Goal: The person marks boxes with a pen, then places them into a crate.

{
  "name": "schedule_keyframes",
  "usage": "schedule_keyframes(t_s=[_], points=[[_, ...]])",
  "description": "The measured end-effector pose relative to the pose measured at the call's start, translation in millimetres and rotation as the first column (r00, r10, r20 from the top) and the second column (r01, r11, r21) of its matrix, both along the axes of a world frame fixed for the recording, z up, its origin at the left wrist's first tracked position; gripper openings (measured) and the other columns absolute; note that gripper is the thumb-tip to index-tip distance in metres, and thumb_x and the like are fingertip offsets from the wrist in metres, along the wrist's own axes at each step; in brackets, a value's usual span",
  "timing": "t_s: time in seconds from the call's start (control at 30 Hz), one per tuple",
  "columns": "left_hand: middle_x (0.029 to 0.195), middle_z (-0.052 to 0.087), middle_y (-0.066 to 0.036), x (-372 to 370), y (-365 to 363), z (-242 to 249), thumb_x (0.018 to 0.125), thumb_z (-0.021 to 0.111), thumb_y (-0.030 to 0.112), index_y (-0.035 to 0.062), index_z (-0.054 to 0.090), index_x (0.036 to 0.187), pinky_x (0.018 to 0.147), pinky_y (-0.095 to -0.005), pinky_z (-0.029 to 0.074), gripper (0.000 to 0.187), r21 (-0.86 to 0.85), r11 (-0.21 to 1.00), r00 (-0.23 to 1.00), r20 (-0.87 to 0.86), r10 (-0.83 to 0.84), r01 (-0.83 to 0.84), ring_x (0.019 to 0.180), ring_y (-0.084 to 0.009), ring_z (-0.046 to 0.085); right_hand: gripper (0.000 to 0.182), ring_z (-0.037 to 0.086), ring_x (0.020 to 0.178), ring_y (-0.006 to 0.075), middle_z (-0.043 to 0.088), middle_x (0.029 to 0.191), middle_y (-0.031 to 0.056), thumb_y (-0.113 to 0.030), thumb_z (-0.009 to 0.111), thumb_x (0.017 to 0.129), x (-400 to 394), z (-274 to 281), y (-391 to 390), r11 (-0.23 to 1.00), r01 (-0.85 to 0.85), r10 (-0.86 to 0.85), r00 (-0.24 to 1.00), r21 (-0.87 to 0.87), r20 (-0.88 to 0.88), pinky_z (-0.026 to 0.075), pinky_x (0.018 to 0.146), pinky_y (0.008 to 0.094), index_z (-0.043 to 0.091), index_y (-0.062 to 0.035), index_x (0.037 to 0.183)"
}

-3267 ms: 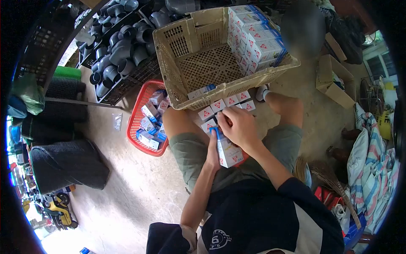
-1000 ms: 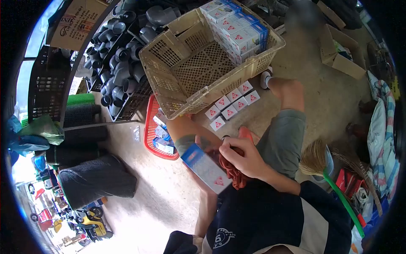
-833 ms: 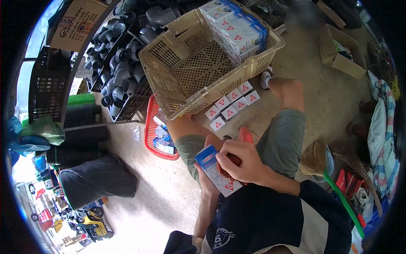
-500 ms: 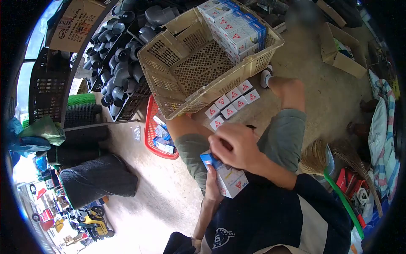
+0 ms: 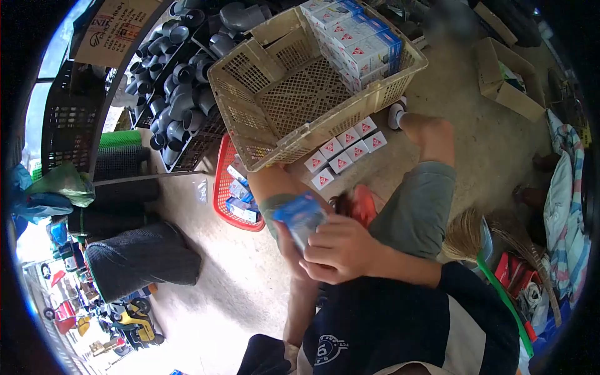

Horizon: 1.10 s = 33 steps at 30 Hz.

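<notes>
A small blue-and-white carton (image 5: 302,215) is held up in front of my lap, smeared by motion. My left hand (image 5: 289,253) grips it from the left side. Across its near right side the fingers of my right hand (image 5: 342,250) are wrapped, hiding much of the carton. On the floor beyond my knees stand several white boxes (image 5: 340,162) with red triangle marks, in two rows. A large tan plastic crate (image 5: 290,147) behind them has similar blue-and-white boxes (image 5: 369,53) stacked along its right end.
Left of my leg sits a red basket (image 5: 219,203) with several blue-and-white cartons. Grey pipe fittings (image 5: 181,100) fill black crates at the back left. To the right are an opened cardboard box (image 5: 509,94) and a broom (image 5: 465,234). Rolled dark mesh (image 5: 144,262) lies left.
The carton has been turned and raised, its blue end now up. My right hand has moved from above the carton's top down to its side. Something red now shows between my legs.
</notes>
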State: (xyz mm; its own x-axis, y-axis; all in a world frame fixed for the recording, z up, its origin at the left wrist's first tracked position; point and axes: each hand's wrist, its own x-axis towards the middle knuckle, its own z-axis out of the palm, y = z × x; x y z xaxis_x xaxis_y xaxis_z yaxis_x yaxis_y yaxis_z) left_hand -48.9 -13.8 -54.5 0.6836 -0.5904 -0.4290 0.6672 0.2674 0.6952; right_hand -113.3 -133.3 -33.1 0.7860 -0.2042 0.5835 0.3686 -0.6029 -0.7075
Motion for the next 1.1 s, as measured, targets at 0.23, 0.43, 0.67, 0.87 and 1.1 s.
schedule_keyframes(t_s=[0.23, 0.43, 0.67, 0.87, 1.1], points=[[0.120, 0.063, -0.015, 5.7, -6.6, 6.9, 0.102, 0.026, 0.064, 0.0062, 0.045, 0.143, 0.092, -0.0433, 0.054, 0.073, -0.072, 0.965, 0.964, -0.104, 0.246, -0.254, 0.105, -0.0275, 0.064, 0.022, 0.057, 0.055, 0.0291, 0.054, 0.063, 0.0091, -0.016, 0.068, 0.085, -2.2, -0.5, -0.9, 0.890, 0.308, -0.182, 0.916, 0.337, -0.357, 0.043, 0.053, 0.0385, 0.056, -0.0056, 0.070], [0.148, 0.047, -0.013, 16.2, 10.0, -11.6, 0.102, 0.025, 0.064, 0.0044, 0.035, 0.150, 0.108, -0.0425, 0.044, 0.077, -0.309, 0.945, 0.994, -0.011, 0.109, -0.107, 0.125, -0.0291, 0.055, 0.024, 0.057, 0.054, 0.0292, 0.055, 0.063, 0.0109, -0.017, 0.067, 0.088, 7.4, 4.6, -10.1, 0.788, 0.162, 0.044, 0.948, 0.595, -0.315, 0.043, 0.051, 0.0393, 0.057, -0.0028, 0.071], [0.133, 0.059, -0.014, 16.5, 29.2, -9.1, 0.104, 0.036, 0.049, 0.0009, 0.042, 0.144, 0.099, -0.0414, 0.051, 0.062, -0.186, 0.982, 0.987, -0.145, -0.063, 0.036, 0.114, -0.0260, 0.063, 0.016, 0.055, 0.058, 0.0266, 0.054, 0.066, 0.0068, -0.014, 0.070, 0.083, -11.1, -10.6, 2.8, 0.948, 0.298, -0.291, 0.954, 0.113, -0.078, 0.041, 0.058, 0.0385, 0.058, -0.0069, 0.076], [0.121, 0.063, -0.012, -7.1, 33.1, 5.4, 0.101, 0.055, 0.041, 0.0017, 0.046, 0.139, 0.094, -0.0383, 0.052, 0.055, 0.262, 0.935, 0.970, -0.112, -0.216, 0.239, 0.107, -0.0222, 0.064, 0.021, 0.052, 0.055, 0.0281, 0.048, 0.061, 0.0093, -0.007, 0.068, 0.079, 19.0, -4.0, -18.8, 0.918, 0.312, -0.269, 0.943, 0.245, -0.194, 0.039, 0.053, 0.0379, 0.053, -0.0061, 0.064], [0.115, 0.065, -0.009, 14.8, 0.4, 5.3, 0.101, 0.045, 0.058, 0.0073, 0.054, 0.130, 0.092, -0.0388, 0.052, 0.059, 0.012, 0.998, 0.965, -0.255, 0.063, -0.062, 0.103, -0.0237, 0.064, 0.017, 0.056, 0.061, 0.0227, 0.052, 0.067, 0.0038, -0.018, 0.071, 0.081, -6.0, 3.4, 0.1, 0.995, 0.076, -0.066, 0.989, 0.069, -0.133, 0.042, 0.060, 0.0367, 0.059, -0.0103, 0.071]])
